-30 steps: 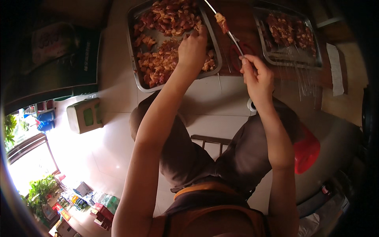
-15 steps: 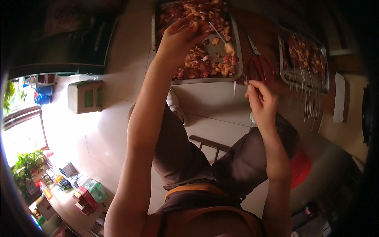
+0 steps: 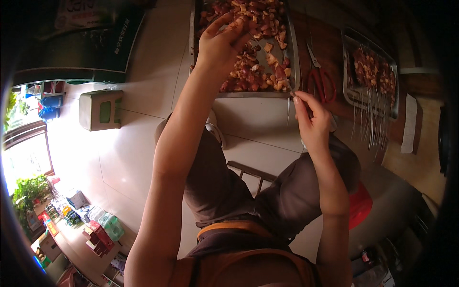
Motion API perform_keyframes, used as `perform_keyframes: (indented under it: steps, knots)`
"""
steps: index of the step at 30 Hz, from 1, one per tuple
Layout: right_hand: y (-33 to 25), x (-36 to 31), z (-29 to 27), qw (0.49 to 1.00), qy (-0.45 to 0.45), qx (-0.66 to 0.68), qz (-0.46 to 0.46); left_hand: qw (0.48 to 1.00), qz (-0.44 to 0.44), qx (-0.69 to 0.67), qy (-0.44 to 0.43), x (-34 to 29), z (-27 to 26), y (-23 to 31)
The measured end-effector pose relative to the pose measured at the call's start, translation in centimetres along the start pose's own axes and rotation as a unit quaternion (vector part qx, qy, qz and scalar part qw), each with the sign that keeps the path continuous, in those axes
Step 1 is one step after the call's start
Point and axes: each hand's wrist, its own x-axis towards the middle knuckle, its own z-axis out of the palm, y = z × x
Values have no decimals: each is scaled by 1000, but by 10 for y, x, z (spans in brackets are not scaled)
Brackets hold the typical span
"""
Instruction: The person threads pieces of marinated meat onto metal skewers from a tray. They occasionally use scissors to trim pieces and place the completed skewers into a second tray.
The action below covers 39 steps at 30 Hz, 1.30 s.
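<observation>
My right hand (image 3: 313, 116) pinches a thin metal skewer (image 3: 292, 91) at the near right corner of a metal tray (image 3: 258, 95). Pale meat pieces (image 3: 273, 61) line up with the skewer just past the tray's rim and look threaded on it. Small chunks of raw, reddish meat (image 3: 248, 71) fill much of this tray. Over its far left part, my left hand (image 3: 221, 45) reaches among the chunks with fingers bent and apart. Its fingertips blend with the meat, so any piece between them is hard to make out.
Red-handled scissors (image 3: 321, 85) lie right of the tray. Beyond them, a second metal tray (image 3: 351, 100) holds loaded meat skewers (image 3: 368, 69), their bare ends sticking out toward me. A white strip (image 3: 409, 123) lies farther right. A plastic stool (image 3: 100, 110) stands on the floor at left.
My left hand has shifted slightly over the meat. The bare skewer length seen before is now hidden, and more meat lines up near the right hand, which has moved a little up and left.
</observation>
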Motion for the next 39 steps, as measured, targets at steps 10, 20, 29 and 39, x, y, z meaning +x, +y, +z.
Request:
perform_keyframes:
  steps: [10, 20, 29, 39]
  knots:
    - [0, -1, -1, 1000, 9, -15, 6, 1000, 1, -28, 2, -4, 7, -4]
    - [-2, 1, -3, 998, 29, -40, -25, 995, 18, 82, -59, -13, 17, -9]
    - [-1, 4, 2, 992, 71, -51, -89, 986, -17, 144, -76, -27, 27, -12]
    - [1, 8, 7, 999, 31, 23, 14, 986, -42, 120, -109, -39, 31, -32]
